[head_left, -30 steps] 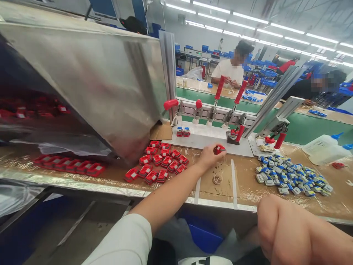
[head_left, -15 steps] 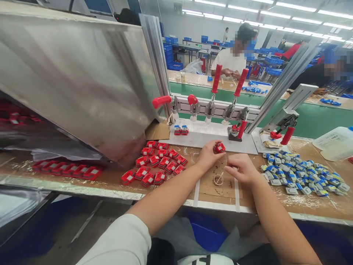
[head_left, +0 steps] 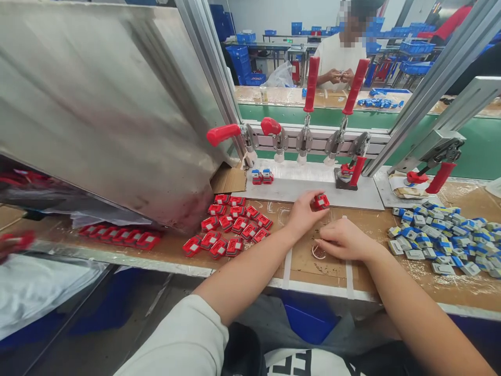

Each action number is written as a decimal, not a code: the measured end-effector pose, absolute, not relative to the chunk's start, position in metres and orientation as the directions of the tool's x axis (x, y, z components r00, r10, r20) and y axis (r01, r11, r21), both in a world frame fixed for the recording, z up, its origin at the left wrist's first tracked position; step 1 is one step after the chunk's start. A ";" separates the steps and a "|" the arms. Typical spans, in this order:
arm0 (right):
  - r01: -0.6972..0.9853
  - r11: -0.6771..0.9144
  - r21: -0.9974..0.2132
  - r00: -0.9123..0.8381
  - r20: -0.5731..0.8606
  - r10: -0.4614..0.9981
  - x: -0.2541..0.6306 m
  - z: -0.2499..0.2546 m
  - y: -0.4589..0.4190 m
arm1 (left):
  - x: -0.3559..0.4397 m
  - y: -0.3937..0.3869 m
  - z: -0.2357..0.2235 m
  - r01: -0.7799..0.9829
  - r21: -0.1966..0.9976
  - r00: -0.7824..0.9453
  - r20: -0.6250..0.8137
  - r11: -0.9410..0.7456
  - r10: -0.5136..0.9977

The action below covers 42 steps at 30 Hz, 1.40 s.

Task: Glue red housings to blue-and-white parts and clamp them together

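My left hand is closed round a small red plastic housing with a pale square in its face, held just in front of the metal base plate. My right hand is at a small round dish on the cardboard, its fingers pinched together over the dish's rim. Whatever those fingers hold is hidden. To the left of my left hand lies a group of similar red housings. Right of my right hand is a heap of grey, blue and yellow small blocks.
Red-handled toggle clamps line a rail behind the base plate. Two red-and-blue assembled pieces stand on the plate. A large metal chute rises at left, near a row of red housings. A co-worker sits opposite.
My right hand has lowered to the dish, where a thin stick lay visible before. My left hand still holds the red housing. A blurred co-worker's hand has appeared at the far left.
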State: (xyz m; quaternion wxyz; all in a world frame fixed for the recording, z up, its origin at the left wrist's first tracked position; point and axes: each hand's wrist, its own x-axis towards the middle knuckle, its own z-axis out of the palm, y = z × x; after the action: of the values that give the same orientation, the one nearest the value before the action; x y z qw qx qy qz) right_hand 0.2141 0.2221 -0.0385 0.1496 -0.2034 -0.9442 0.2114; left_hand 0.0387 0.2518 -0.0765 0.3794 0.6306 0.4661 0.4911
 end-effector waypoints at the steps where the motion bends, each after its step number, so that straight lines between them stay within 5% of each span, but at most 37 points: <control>1: 0.300 0.840 -0.452 -0.873 0.224 0.433 0.214 -0.039 0.222 | 0.039 0.252 -0.076 0.212 0.937 0.085 0.265 -0.277 0.961; 5: 0.270 0.858 -0.437 -0.861 0.289 0.419 0.213 -0.041 0.221 | 0.039 0.251 -0.075 0.196 0.937 0.101 0.275 -0.290 0.956; 11: 0.277 0.738 -0.616 -0.854 0.194 0.483 0.212 -0.041 0.220 | 0.039 0.250 -0.073 0.160 0.939 0.114 0.289 -0.304 0.951; 19: 0.148 0.637 -0.757 -0.785 0.301 0.541 0.215 -0.039 0.223 | 0.038 0.247 -0.072 0.127 0.942 0.151 0.290 -0.310 0.945; 23: 0.175 0.510 -0.842 -0.298 0.448 0.843 0.226 -0.043 0.234 | 0.038 0.245 -0.071 0.129 0.946 0.211 0.266 -0.297 0.941; 26: 0.174 0.415 -0.893 0.028 0.426 0.904 0.231 -0.049 0.243 | 0.038 0.244 -0.071 0.136 0.947 0.258 0.251 -0.292 0.933; 42: 0.307 0.390 -0.868 0.003 0.410 0.912 0.226 -0.046 0.246 | 0.039 0.242 -0.070 0.179 0.935 0.307 0.242 -0.305 0.920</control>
State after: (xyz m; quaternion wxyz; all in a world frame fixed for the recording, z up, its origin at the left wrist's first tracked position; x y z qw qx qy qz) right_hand 0.2259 0.2460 -0.0458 0.5276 -0.4724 -0.6454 0.2864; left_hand 0.0390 0.2419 -0.0703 0.4311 0.6839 0.4020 0.4299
